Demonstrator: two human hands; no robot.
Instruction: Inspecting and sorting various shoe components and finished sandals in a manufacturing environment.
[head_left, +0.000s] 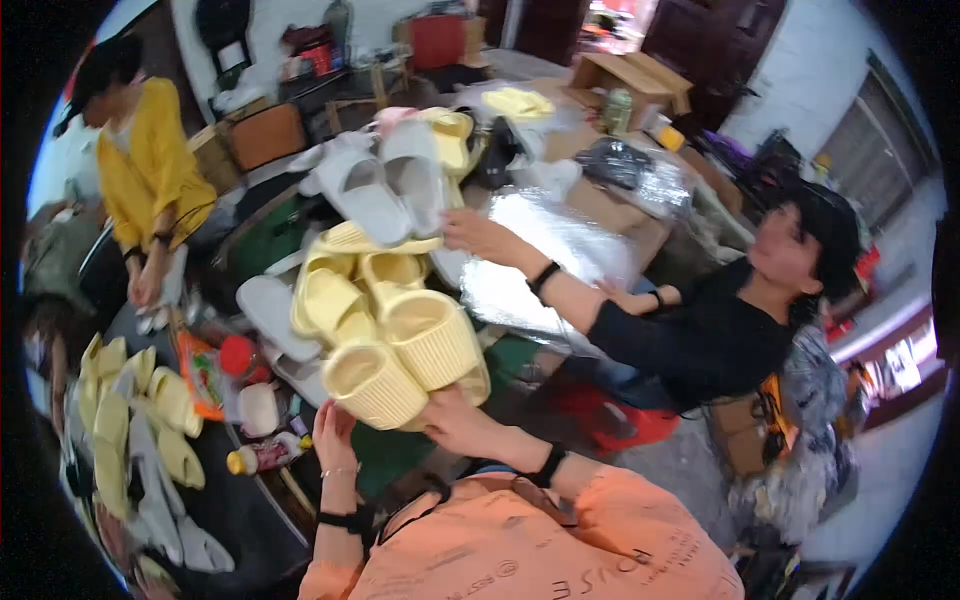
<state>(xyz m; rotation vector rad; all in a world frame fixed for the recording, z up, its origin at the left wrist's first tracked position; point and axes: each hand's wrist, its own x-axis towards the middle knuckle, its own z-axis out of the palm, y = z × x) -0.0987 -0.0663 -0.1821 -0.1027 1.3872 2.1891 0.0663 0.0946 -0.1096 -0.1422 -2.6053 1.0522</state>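
Right hand [455, 415] grips a pair of yellow slippers [400, 355] from beneath, held up over the counter [250, 500]. Left hand [333, 432] sits open just below the slippers, fingers loose, holding nothing. Behind the slippers, a person in black [700, 335] reaches a hand [470, 232] toward grey slippers [385, 185].

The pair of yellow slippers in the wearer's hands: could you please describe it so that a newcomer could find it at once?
Start at the cluttered table in the middle of the head view and come to its near edge. There the right hand holds the pair of yellow slippers from below, with the left hand just beside it. Unlike the other slippers lying on the table, this ribbed pair is held up, nearest the camera.
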